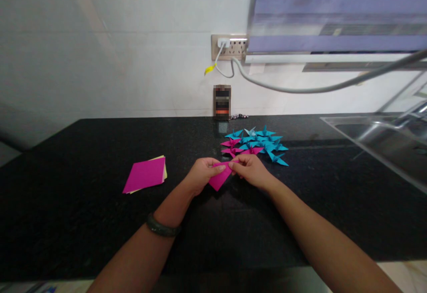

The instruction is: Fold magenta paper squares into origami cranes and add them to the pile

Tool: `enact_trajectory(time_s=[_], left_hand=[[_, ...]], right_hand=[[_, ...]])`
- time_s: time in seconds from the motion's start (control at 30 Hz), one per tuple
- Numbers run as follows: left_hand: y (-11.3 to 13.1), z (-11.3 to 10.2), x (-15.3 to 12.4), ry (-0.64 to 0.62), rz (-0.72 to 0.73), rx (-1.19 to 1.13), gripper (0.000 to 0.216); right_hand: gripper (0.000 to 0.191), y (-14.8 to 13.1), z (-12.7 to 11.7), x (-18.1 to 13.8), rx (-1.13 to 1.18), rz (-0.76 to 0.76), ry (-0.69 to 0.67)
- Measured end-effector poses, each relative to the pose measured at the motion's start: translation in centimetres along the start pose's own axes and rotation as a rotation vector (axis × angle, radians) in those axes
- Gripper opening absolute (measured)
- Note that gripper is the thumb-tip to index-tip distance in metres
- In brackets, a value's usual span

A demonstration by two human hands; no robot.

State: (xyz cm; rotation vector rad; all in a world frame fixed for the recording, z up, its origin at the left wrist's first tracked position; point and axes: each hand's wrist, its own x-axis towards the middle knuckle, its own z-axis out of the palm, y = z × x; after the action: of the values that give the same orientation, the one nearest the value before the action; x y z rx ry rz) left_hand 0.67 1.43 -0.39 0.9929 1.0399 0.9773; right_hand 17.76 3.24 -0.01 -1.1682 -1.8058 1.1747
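A folded piece of pink origami paper (218,181) is held between both hands just above the dark counter, one corner pointing toward me. My left hand (202,175) pinches its left part, thumb on top. My right hand (251,170) grips the upper right corner between thumb and fingers. Right behind the hands stand several folded paper cranes, mostly blue (263,144) with a few pink ones (231,150) at the left of the group. To the left lies a stack of square paper sheets (147,175), pink on top with yellow edges showing below.
A phone (222,101) leans against the wall at the back of the black counter (83,221), a beaded strand (240,116) beside it. A metal sink (373,135) is set in at the right. A grey cable (300,91) runs from near the wall socket (229,47).
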Motion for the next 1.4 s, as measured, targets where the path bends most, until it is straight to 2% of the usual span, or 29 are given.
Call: enact_trajectory(time_s=[0.5,0.73,1.13,1.4], left_hand=[[0.11,-0.01,-0.12,0.025,0.048,0.13,0.026],[0.23,0.1,-0.09,0.023,0.064,0.131,0.025],[0.29,0.22,-0.13,0.042,0.056,0.158,0.024],[0.02,-0.11,0.22,0.083,0.154,0.37,0.02]], right_hand=[[0.022,0.89,0.08,0.02,-0.007,-0.045,-0.045],[0.028,0.68,-0.03,-0.01,-0.1,-0.088,-0.047],[0.027,0.46,0.03,-0.23,-0.266,-0.154,-0.003],[0.027,0.23,0.1,-0.44,-0.327,-0.21,-0.025]])
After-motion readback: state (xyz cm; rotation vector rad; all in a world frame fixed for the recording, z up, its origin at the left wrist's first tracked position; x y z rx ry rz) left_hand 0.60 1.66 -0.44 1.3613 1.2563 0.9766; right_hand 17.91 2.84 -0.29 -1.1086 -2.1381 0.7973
